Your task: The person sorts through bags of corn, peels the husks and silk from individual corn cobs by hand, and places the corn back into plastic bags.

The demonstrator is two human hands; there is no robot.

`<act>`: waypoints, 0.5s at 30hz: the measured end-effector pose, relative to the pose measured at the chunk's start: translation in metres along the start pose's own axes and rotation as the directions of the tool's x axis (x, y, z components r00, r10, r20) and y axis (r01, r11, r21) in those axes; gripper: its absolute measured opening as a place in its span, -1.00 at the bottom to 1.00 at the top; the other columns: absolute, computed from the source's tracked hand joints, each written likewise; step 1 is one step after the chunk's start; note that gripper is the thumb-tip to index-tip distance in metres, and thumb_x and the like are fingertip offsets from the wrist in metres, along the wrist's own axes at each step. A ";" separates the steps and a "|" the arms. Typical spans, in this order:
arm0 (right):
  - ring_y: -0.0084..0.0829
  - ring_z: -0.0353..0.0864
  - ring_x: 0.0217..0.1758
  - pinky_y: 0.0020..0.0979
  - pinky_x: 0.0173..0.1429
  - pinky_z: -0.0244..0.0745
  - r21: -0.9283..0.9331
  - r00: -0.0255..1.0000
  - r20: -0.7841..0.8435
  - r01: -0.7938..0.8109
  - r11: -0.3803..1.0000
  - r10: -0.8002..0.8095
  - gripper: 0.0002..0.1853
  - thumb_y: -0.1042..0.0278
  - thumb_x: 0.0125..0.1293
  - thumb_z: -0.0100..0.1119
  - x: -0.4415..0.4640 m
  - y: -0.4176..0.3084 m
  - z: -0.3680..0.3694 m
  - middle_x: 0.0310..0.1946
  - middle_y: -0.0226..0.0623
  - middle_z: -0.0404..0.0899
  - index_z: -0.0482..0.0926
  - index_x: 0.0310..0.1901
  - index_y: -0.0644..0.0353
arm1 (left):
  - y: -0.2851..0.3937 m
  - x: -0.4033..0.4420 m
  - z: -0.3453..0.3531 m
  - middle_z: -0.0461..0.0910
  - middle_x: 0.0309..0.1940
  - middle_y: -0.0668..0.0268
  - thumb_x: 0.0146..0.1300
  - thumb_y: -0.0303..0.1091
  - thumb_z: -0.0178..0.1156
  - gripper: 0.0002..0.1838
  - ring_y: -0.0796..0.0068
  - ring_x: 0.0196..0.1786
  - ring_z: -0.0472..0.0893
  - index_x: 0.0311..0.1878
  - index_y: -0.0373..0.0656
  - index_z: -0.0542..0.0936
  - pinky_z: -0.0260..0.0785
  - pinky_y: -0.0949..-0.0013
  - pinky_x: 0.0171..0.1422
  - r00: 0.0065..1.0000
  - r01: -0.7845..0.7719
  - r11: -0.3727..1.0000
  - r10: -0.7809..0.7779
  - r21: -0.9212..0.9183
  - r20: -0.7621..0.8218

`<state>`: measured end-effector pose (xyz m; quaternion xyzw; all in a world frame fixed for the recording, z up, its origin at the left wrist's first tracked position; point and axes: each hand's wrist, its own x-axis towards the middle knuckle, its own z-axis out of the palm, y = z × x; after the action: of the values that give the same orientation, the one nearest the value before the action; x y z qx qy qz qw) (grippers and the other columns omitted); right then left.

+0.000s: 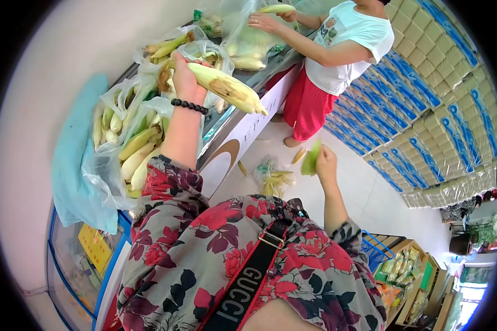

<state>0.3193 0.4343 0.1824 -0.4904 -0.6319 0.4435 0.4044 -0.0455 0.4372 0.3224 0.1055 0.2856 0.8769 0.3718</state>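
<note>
My left hand (186, 83) is wrapped round an ear of corn (229, 91), raised above the counter. The ear is mostly pale, with a brownish husk patch and brown silk by my fingers. Out to the right, over the floor, my right hand (326, 161) is closed on a green corn husk (311, 159). Plastic bags filled with corn ears (138, 160) stand on the counter beside my left arm, and another bag (116, 118) lies behind them. Below, a plastic bag with husks (273, 176) rests on the floor.
Across the counter (248, 129), a person in a white T-shirt (345, 44) handles corn over a clear bag (246, 33). Stacked packs with blue bands (392, 94) line the right. A light-blue cloth (80, 160) hangs over a freezer (99, 248). Crates of packaged goods (400, 276) stand lower right.
</note>
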 end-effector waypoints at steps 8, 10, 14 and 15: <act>-0.05 0.40 0.14 -0.21 0.20 0.30 -0.264 0.903 0.236 0.416 0.870 -0.360 -0.31 0.13 0.04 0.33 0.018 -0.051 0.039 0.09 0.04 0.40 0.33 0.17 0.29 | -0.028 -0.044 0.000 0.40 -0.49 0.26 0.34 0.03 -0.02 -0.63 0.32 -0.44 0.47 -0.31 -0.10 0.27 0.43 0.20 -0.33 0.997 0.059 0.985 -0.052 0.163 -0.051; -0.04 0.36 0.18 -0.21 0.23 0.27 -0.160 0.852 0.236 0.508 0.846 -0.467 -0.30 0.12 0.03 0.34 0.015 -0.085 0.057 0.13 0.11 0.35 0.33 0.16 0.29 | -0.040 -0.051 0.003 0.41 -0.53 0.26 0.32 0.02 0.03 -0.60 0.33 -0.53 0.47 -0.21 -0.18 0.30 0.42 0.21 -0.42 0.996 0.045 0.978 -0.029 0.202 -0.082; -0.18 0.55 -0.09 -0.30 0.00 0.44 -0.136 0.852 0.255 0.499 0.856 -0.457 -0.34 0.12 0.06 0.33 0.017 -0.098 0.082 -0.09 -0.02 0.52 0.35 0.14 0.29 | -0.068 -0.056 -0.001 0.44 -0.40 0.23 0.30 -0.03 0.08 -0.53 0.37 -0.39 0.53 -0.03 -0.27 0.29 0.45 0.24 -0.31 0.995 0.093 0.963 -0.096 0.255 0.000; -0.21 0.59 -0.19 -0.32 -0.08 0.47 -0.070 0.889 0.243 0.416 0.907 -0.389 -0.35 0.12 0.06 0.32 0.016 -0.099 0.082 -0.17 -0.06 0.55 0.36 0.14 0.29 | -0.073 -0.054 -0.004 0.45 -0.36 0.23 0.30 -0.05 0.09 -0.53 0.37 -0.35 0.54 -0.01 -0.27 0.29 0.45 0.24 -0.28 0.992 0.089 0.963 -0.108 0.256 0.059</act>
<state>0.2130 0.4239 0.2556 -0.3189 -0.7868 0.3632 0.3839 0.0343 0.4380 0.2780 0.1695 0.3861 0.8094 0.4087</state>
